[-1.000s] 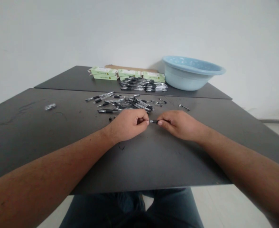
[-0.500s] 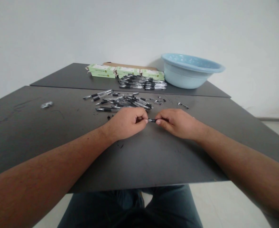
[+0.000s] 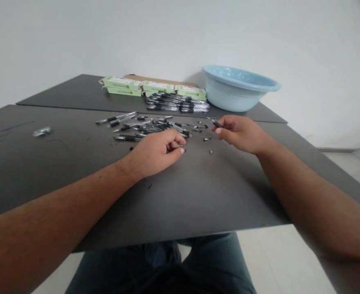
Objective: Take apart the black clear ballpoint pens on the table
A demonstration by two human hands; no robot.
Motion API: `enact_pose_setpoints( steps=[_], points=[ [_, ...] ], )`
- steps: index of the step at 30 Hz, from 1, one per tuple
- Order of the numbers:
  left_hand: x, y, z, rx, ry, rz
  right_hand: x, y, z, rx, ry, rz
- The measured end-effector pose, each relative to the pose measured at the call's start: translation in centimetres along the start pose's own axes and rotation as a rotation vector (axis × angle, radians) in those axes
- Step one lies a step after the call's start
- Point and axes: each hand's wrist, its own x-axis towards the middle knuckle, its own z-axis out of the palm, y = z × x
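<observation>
My left hand [image 3: 160,154] is low over the table, thumb and forefinger curled close around a tiny dark bit that I cannot make out. To the right, my right hand [image 3: 239,132] grips a pen part [image 3: 216,123] with a black rubber grip, its pale narrow end pointing up and left. Just beyond my left hand lies a loose pile of black gel pens and pen parts [image 3: 158,124]. Small loose pieces, one a short dark-and-clear bit [image 3: 207,139] and another a tiny silvery piece [image 3: 211,152], lie between my hands.
Behind the pile is a neater stack of clear-barrelled pens [image 3: 176,102]. Light green boxes [image 3: 121,85] line the back, beside a pale blue basin [image 3: 229,96]. A small clear item [image 3: 42,131] lies at left on the dark grey table [image 3: 167,204].
My hands have come apart from the pen they both held. The right hand has moved right and away from me with the black-gripped part. Small pieces now show between the hands.
</observation>
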Motion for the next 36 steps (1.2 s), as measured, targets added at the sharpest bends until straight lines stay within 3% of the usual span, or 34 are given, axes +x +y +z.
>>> enact_pose_setpoints(
  steps=[3,15,24,36],
  points=[
    [0.1,-0.1,-0.1,0.034,0.008,0.003,0.2,0.5,-0.3,-0.099,-0.001,0.029],
    [0.1,-0.3,-0.3,0.106,0.024,-0.004,0.8,2.4,-0.8,-0.118,0.11,0.146],
    [1.2,-1.9,-2.2,0.255,0.13,-0.091,0.9,3.1,-1.1,-0.051,0.257,0.179],
    [1.6,-2.8,-2.9,0.317,0.12,-0.088,0.6,2.4,-0.6,-0.022,0.236,0.157]
  ],
)
